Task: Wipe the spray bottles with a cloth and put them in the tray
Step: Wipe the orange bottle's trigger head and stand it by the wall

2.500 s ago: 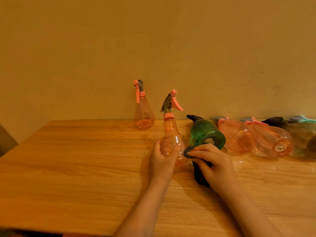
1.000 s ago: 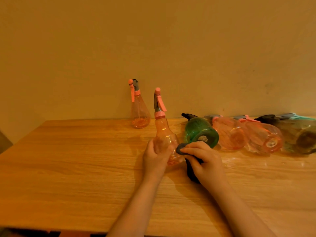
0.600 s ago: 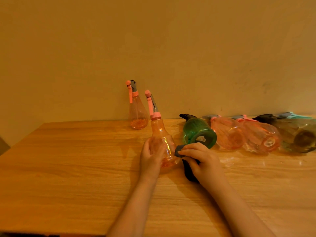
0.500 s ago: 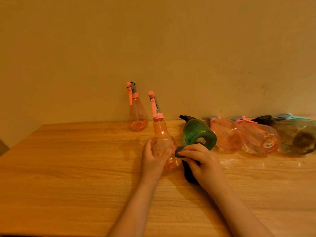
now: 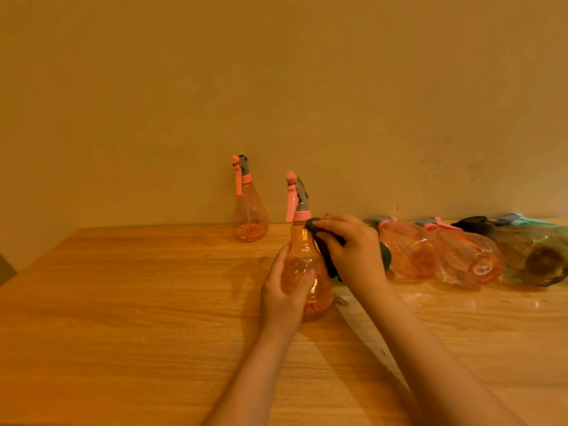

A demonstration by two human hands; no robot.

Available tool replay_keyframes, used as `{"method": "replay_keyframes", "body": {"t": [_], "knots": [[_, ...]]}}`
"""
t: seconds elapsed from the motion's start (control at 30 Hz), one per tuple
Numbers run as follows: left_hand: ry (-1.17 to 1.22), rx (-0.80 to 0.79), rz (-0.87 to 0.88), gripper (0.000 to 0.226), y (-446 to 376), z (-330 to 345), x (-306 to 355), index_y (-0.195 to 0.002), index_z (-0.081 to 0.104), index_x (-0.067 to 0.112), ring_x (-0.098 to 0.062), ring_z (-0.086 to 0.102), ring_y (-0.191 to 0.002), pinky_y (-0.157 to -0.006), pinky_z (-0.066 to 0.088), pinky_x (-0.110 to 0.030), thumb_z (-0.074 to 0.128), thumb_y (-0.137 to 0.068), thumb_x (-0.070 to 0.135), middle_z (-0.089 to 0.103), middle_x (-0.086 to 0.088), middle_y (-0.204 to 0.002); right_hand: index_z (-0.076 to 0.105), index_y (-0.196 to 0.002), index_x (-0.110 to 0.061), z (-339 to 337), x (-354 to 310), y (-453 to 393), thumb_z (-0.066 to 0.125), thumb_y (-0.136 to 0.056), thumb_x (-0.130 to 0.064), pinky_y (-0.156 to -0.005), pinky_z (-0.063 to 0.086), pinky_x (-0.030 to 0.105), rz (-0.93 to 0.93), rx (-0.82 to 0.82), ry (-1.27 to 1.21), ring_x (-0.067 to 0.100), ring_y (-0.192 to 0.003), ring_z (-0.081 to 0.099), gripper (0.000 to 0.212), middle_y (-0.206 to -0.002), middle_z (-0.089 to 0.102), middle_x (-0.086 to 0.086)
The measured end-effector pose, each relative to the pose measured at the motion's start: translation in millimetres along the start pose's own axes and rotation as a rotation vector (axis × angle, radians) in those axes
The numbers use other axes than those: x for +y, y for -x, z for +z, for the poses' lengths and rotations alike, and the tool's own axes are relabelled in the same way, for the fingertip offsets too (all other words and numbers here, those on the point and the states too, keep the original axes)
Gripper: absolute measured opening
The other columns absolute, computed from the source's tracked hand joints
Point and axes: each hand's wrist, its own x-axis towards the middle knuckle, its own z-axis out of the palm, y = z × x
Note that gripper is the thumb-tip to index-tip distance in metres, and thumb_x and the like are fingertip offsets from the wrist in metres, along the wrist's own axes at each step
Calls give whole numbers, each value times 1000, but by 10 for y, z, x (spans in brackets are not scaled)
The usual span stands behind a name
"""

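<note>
My left hand (image 5: 284, 298) is wrapping round the wide belly of the orange spray bottle (image 5: 307, 272), thumb on the near side and fingers curled against the clear plastic, holding it upright on the wooden table (image 5: 138, 318). My right hand (image 5: 350, 250) is clenching a dark cloth (image 5: 322, 250) and pressing its bunched end against the bottle's neck, just under the collar; the rest of the cloth is hanging down between hand and bottle.

The bottle is looking pear-shaped and see-through, tinted orange, ribbed faintly near the base, with a pink collar, a grey pump head and a long pink trigger pointing down on the left.

A second upright orange bottle (image 5: 249, 216) of the same shape is standing behind it by the plain wall (image 5: 276, 87). To the right, a row of bottles is lying on its side: a green one (image 5: 385, 256) mostly hidden behind my right hand, two pink ones (image 5: 412, 256) (image 5: 470, 262), then a dark, olive one (image 5: 538, 259).
</note>
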Motion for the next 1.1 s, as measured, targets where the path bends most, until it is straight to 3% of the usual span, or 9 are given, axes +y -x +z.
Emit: {"method": "replay_keyframes", "body": {"t": [0.07,0.17,0.23,0.3,0.4,0.57,0.8,1.0,1.1], "knots": [[88,10,-56,44,-19,-5,10,-124,44,38,5,54,-104,-79,50,-16,63,-90,17,55,17,-118,74,-93,-11,48,11,142,67,-76,5,-81,45,12,-19,-84,2,10,-89,59,24,-93,65,-6],[87,6,-54,44,-1,26,-1,-122,44,41,1,56,-107,-83,51,-20,66,-84,34,56,14,-120,74,-94,-12,6,80,364,68,-75,5,-83,48,20,17,-32,-2,10,-94,59,27,-97,62,-8],[33,-13,-38,48,17,52,-19,-122,44,42,3,57,-107,-85,51,-20,64,-79,41,56,15,-121,74,-93,-11,-63,105,457,67,-73,6,-85,46,17,24,10,3,5,-94,57,27,-97,61,-9],[66,30,-62,39,-5,56,-32,-123,44,37,2,60,-100,-82,52,-22,63,-90,29,58,8,-119,73,-92,-9,-118,86,570,63,-71,7,-88,41,11,-22,-20,11,-1,-94,53,28,-96,59,-10],[151,96,-150,39,-66,21,-21,-131,47,26,-22,59,-112,-94,50,-42,58,-94,26,60,-5,-125,73,-91,-9,-142,54,745,61,-68,6,-86,38,5,-78,-99,20,0,-91,52,30,-95,57,-11],[163,156,-187,34,-66,30,10,-131,49,22,-27,58,-113,-94,48,-46,49,-97,24,59,-11,-126,74,-92,-13,-210,92,790,62,-69,7,-84,41,8,-44,-123,-39,2,-91,55,33,-95,59,-13],[197,166,-239,26,-78,11,31,-125,52,20,-22,61,-98,-73,49,-30,40,-101,20,62,-11,-116,73,-95,-13,-208,62,798,54,-76,-4,-86,41,11,-108,-158,-69,4,-95,53,28,-99,58,-12],[76,32,-210,61,-38,-6,50,-124,49,31,-21,60,-111,-94,50,-44,74,-71,46,61,-1,-121,73,-92,-13,-227,84,796,56,-77,-5,-85,41,11,-91,-180,-123,2,-94,54,24,-99,56,-15],[103,28,-211,45,-47,-23,35,-113,53,35,-23,60,-111,-94,51,-47,75,-74,34,63,1,-117,73,-93,-15,-232,135,793,63,-73,5,-84,44,12,-55,-142,-105,3,-93,56,30,-97,57,-19]]}}
